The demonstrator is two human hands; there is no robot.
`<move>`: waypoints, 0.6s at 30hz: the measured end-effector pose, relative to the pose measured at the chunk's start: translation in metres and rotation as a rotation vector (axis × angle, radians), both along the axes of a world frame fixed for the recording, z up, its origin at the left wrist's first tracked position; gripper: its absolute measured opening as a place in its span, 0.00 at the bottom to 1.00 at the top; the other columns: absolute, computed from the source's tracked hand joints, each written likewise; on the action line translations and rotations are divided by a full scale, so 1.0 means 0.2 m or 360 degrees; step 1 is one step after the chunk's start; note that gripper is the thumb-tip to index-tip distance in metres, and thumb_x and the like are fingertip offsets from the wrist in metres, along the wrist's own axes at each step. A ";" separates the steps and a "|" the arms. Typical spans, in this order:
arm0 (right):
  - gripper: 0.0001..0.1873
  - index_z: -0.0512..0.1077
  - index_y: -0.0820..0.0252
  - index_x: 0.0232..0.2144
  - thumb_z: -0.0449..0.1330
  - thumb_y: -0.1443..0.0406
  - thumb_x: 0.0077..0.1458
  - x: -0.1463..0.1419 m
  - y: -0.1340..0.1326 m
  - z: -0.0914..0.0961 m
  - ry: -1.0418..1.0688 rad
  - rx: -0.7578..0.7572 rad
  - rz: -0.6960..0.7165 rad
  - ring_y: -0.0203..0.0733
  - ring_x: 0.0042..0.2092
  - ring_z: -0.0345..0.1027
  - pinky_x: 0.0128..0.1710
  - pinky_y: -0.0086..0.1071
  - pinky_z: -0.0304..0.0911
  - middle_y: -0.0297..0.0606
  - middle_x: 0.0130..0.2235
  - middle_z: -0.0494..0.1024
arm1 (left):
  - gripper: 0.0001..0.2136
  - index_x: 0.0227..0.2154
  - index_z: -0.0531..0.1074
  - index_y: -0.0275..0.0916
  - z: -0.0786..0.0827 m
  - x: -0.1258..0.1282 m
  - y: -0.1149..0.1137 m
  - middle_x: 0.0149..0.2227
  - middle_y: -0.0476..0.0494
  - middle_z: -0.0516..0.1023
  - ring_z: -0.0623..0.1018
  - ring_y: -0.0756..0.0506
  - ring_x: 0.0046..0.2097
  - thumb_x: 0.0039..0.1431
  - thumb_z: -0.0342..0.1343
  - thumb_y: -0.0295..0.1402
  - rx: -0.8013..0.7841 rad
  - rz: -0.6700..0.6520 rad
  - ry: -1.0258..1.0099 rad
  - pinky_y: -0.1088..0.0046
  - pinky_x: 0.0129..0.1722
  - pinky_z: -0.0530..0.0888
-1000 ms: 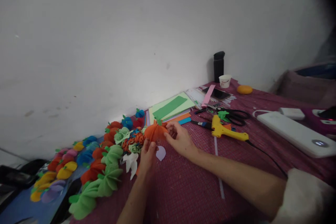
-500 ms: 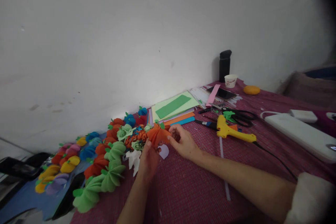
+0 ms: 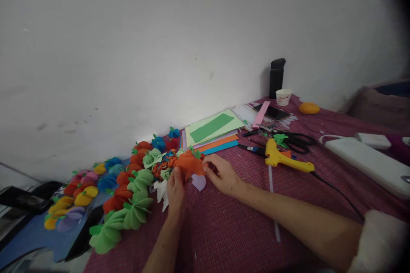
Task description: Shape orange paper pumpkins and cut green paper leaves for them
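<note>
An orange paper pumpkin [image 3: 189, 165] with a green leaf on top is held between my two hands, just above the table. My left hand [image 3: 176, 187] pinches its left side with the thumb. On the right edge, the fingertips of my right hand [image 3: 223, 175] are closed on the folded paper. Beneath the pumpkin lies a lilac paper piece [image 3: 199, 182]. Crumpled orange, blue and green paper scraps [image 3: 167, 163] sit just behind my left hand, with a white paper scrap [image 3: 161, 192] in front of them.
Several finished paper pumpkins [image 3: 138, 211] crowd the left side. Coloured paper sheets [image 3: 211, 130] are stacked by the wall. To the right are a yellow glue gun [image 3: 285, 158], black scissors [image 3: 301, 141], a paper cup [image 3: 283, 97], a black bottle [image 3: 276, 79] and a white device [image 3: 368, 164].
The orange pumpkin has turned and shifted slightly left between my hands, its folds now less spread to view. My left hand has moved a little left and up.
</note>
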State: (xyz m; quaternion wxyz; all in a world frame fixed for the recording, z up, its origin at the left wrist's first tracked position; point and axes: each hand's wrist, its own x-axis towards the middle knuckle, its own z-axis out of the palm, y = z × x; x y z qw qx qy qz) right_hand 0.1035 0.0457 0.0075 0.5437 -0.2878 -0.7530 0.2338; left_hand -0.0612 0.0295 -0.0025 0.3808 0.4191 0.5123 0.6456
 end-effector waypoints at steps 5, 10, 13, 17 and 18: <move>0.05 0.60 0.58 0.35 0.51 0.70 0.54 0.00 -0.02 -0.01 -0.0009 -0.0089 -0.0001 0.33 0.30 0.63 0.29 0.26 0.58 0.33 0.30 0.68 | 0.15 0.35 0.71 0.40 -0.03 0.03 0.03 0.28 0.53 0.74 0.71 0.55 0.26 0.42 0.63 0.36 0.0046 -0.0172 -0.0377 0.80 0.28 0.68; 0.05 0.60 0.58 0.36 0.52 0.68 0.54 -0.01 -0.03 -0.01 -0.0088 -0.0038 0.0023 0.32 0.28 0.62 0.27 0.25 0.57 0.32 0.30 0.68 | 0.15 0.38 0.71 0.43 -0.04 0.04 0.03 0.33 0.52 0.75 0.73 0.56 0.29 0.44 0.63 0.29 0.0109 -0.0348 -0.0702 0.82 0.28 0.66; 0.05 0.61 0.59 0.36 0.52 0.67 0.54 -0.01 -0.04 0.00 -0.0145 0.0016 0.0030 0.32 0.28 0.62 0.28 0.26 0.57 0.33 0.30 0.69 | 0.13 0.36 0.72 0.41 -0.04 0.03 0.02 0.35 0.49 0.76 0.74 0.53 0.32 0.44 0.62 0.28 0.0066 -0.0408 -0.0767 0.80 0.32 0.68; 0.06 0.63 0.59 0.36 0.53 0.65 0.54 0.00 -0.06 0.01 -0.0218 0.0098 0.0107 0.33 0.29 0.62 0.28 0.26 0.57 0.33 0.30 0.68 | 0.13 0.35 0.73 0.39 -0.04 0.03 0.03 0.35 0.48 0.77 0.75 0.51 0.35 0.42 0.63 0.27 0.0043 -0.0479 -0.0841 0.77 0.36 0.69; 0.06 0.63 0.59 0.36 0.52 0.65 0.55 0.00 -0.07 0.02 -0.0218 0.0121 0.0117 0.33 0.29 0.62 0.28 0.26 0.57 0.34 0.30 0.69 | 0.13 0.35 0.73 0.39 -0.05 0.03 0.03 0.36 0.47 0.77 0.75 0.50 0.36 0.43 0.63 0.27 0.0053 -0.0498 -0.0854 0.76 0.36 0.69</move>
